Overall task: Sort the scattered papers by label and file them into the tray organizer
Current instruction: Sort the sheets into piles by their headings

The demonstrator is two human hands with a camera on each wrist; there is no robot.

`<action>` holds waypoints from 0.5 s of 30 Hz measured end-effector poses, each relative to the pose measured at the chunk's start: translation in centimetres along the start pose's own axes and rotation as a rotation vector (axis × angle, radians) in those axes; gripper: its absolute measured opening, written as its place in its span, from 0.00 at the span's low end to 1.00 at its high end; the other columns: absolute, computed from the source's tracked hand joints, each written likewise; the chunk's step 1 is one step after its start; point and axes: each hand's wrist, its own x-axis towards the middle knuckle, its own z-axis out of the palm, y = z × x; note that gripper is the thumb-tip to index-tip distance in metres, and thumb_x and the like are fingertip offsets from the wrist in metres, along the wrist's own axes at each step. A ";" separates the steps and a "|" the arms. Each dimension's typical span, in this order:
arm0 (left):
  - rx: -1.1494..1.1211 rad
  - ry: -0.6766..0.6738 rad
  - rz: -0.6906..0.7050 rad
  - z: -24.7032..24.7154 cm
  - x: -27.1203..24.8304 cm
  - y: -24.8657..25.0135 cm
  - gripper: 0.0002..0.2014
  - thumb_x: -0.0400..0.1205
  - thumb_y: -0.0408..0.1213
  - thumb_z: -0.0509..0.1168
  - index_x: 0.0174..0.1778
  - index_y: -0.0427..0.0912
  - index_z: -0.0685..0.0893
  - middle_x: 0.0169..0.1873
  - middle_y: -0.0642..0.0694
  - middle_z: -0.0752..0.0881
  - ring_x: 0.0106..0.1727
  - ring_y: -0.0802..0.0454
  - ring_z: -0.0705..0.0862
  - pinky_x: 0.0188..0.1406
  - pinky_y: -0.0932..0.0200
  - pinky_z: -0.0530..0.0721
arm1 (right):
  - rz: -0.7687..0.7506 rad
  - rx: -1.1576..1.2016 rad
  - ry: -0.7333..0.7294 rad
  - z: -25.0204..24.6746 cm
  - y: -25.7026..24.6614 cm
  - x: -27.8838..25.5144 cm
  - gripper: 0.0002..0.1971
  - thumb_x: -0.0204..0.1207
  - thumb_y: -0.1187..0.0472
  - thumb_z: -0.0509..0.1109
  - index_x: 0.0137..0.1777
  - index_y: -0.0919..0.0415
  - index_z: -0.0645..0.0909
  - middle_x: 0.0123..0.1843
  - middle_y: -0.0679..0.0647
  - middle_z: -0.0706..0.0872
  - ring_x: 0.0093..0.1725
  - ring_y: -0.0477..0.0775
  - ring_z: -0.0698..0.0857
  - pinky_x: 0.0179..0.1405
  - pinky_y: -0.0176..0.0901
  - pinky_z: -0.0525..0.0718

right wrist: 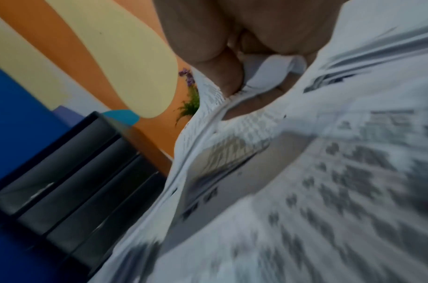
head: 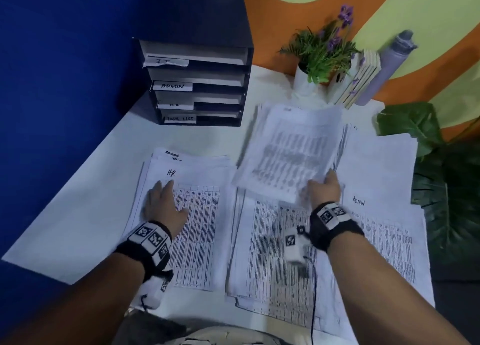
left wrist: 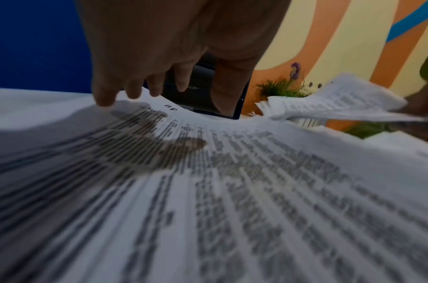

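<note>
A pile of printed sheets headed "HR" lies at the table's left. My left hand rests flat on it with straight fingers. My right hand grips the near corner of a bundle of printed papers and holds it, blurred, above the middle pile. In the right wrist view thumb and fingers pinch that bundle. A sheet headed "ADMIN" lies at the right. The black tray organizer, with slots labelled IT, ADMIN, HR and TASK LIST, stands at the back left.
A white pot with a purple-flowered plant, a few books and a grey bottle stand at the back right by the orange wall. Large green leaves overhang the right edge. A blue wall borders the left.
</note>
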 end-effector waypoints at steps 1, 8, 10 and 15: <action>0.088 -0.018 -0.034 0.1 -0.3 -0.5 0.43 0.79 0.49 0.68 0.85 0.50 0.50 0.85 0.47 0.47 0.85 0.44 0.48 0.81 0.39 0.58 | -0.011 -0.045 0.042 -0.5 -0.3 1.2 0.24 0.83 0.72 0.56 0.78 0.60 0.65 0.62 0.57 0.77 0.38 0.49 0.81 0.18 0.29 0.76; 0.149 -0.060 -0.252 0.0 -1.3 -3.1 0.60 0.58 0.69 0.76 0.81 0.57 0.51 0.79 0.46 0.54 0.79 0.37 0.58 0.70 0.30 0.68 | -0.051 -0.396 0.158 -0.8 -2.5 6.0 0.38 0.76 0.74 0.64 0.84 0.55 0.54 0.79 0.62 0.66 0.73 0.65 0.72 0.62 0.49 0.76; 0.121 -0.057 -0.281 -0.2 -1.4 -3.3 0.62 0.55 0.69 0.78 0.81 0.57 0.51 0.76 0.44 0.57 0.77 0.37 0.60 0.68 0.30 0.70 | -0.099 -0.628 0.178 0.0 -2.5 5.6 0.43 0.72 0.72 0.69 0.83 0.54 0.52 0.81 0.60 0.59 0.75 0.66 0.66 0.70 0.62 0.73; 0.096 -0.075 -0.318 -0.7 -0.9 -3.9 0.70 0.51 0.67 0.80 0.81 0.56 0.43 0.77 0.40 0.64 0.76 0.35 0.66 0.67 0.30 0.71 | -0.324 -0.566 -0.117 4.0 -0.7 0.7 0.33 0.72 0.77 0.64 0.77 0.56 0.71 0.76 0.59 0.70 0.68 0.60 0.77 0.60 0.45 0.81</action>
